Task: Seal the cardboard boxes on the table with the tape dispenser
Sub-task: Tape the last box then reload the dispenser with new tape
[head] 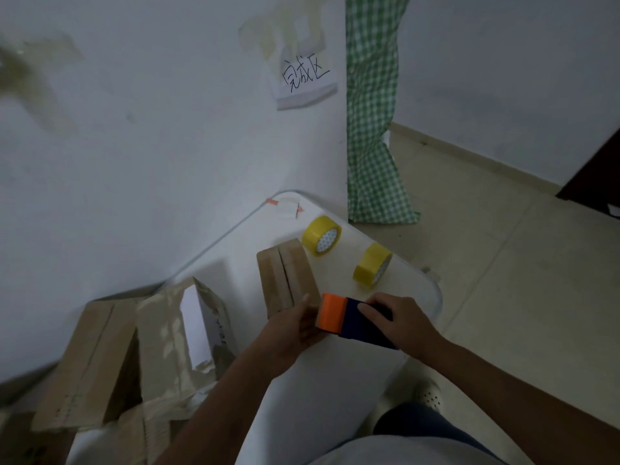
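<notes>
From the head view, the right hand [399, 322] has its grip curled round the tape dispenser [352, 322] at the near end of a cardboard box [285, 280] on the white worktop [335, 380]. The left hand [295, 333] holds that box end, fingers wrapped. Two yellow tape rolls [321, 239] lie beyond.

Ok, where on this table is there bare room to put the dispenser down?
Bare white table lies near you, below both hands. A smaller patch sits by the far corner, beside the taped marks. It is crowded around the box, the two yellow tape rolls, and the piled boxes at left.
</notes>
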Demonstrator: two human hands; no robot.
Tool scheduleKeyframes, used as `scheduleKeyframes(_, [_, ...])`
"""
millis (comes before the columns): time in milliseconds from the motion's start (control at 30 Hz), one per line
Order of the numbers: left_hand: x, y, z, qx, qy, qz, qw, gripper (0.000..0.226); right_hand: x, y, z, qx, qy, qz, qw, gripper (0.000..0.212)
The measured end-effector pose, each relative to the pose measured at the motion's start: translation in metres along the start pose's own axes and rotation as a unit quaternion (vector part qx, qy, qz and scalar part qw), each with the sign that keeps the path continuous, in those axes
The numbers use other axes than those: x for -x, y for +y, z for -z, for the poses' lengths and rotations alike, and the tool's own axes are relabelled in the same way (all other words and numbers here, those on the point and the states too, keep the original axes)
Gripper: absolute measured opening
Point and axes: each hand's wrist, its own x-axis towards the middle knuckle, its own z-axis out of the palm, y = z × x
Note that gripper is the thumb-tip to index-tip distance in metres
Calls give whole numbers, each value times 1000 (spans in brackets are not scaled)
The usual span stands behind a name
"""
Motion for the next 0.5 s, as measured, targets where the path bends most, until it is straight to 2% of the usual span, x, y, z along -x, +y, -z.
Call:
scheduleKeyframes(167, [3, 1, -4, -15, -14, -26, 999, 29, -6, 0, 4, 21, -8, 25, 999, 48])
scheduleKeyframes(333, [2, 0, -1, -32, -3, -52, 998, 21, -8, 5, 7, 48, -7, 26, 998, 61])
scheduleKeyframes(500, [3, 2, 5, -41, -31, -62, 997, 23, -4, 8, 11, 31, -5, 8, 999, 62])
